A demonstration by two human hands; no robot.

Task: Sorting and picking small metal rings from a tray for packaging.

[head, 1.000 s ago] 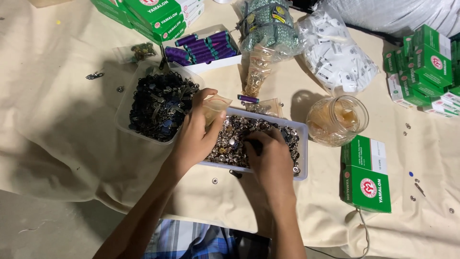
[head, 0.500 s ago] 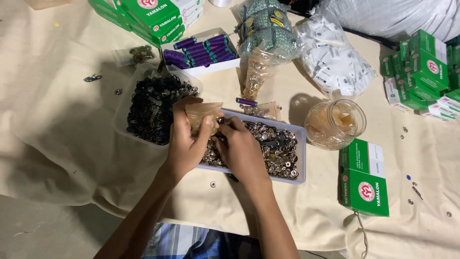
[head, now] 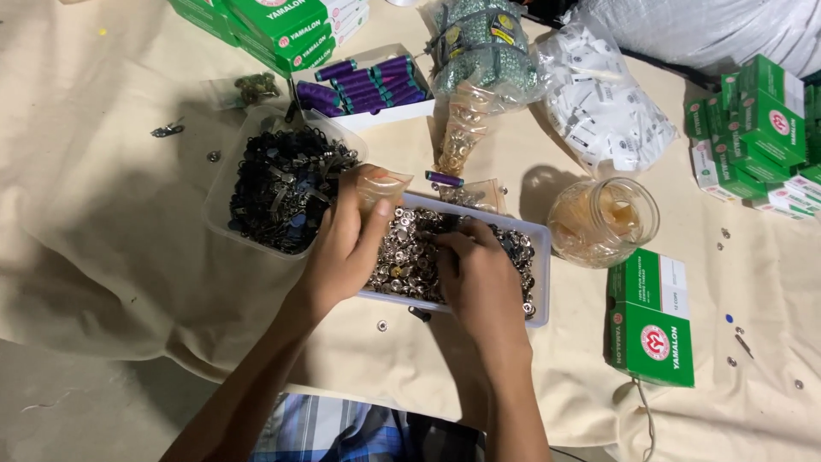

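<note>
The snap buttons [head: 419,257] were shiny silver metal, heaped in a pale matt plastic tray [head: 537,282]. At ten o'clock lay dark metal zipper sliders [head: 282,184] (duller, some glinting). The cloth [head: 103,214] beneath looked matt, creased beige cotton; the jar [head: 603,221] was glossy clear plastic.

Left hand [head: 346,244] raised on edge, thumb and fingers pinched together at the top. Right hand [head: 483,278] palm-down, fingers curled forward. Both bare forearms converge from below.
</note>
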